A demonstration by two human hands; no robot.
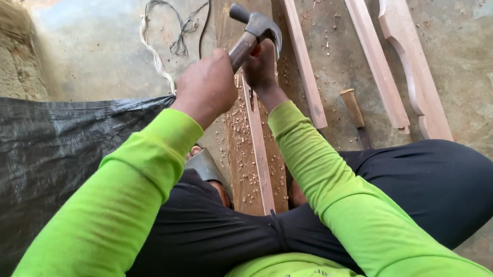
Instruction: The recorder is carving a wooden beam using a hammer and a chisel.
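Concrete floor strewn with shavings lies beneath. Left hand (206, 88) is clenched around the claw hammer (253, 33) handle; right hand (261, 67), partly hidden behind it, fingers unclear, rests on the narrow strip (257, 149).

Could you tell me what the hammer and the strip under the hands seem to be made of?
Hammer: the head looks like grey, dull metal, worn; the handle's material is hard to tell under the left hand. Strip: bare, unfinished reddish wood, with visible grain and shavings around it.
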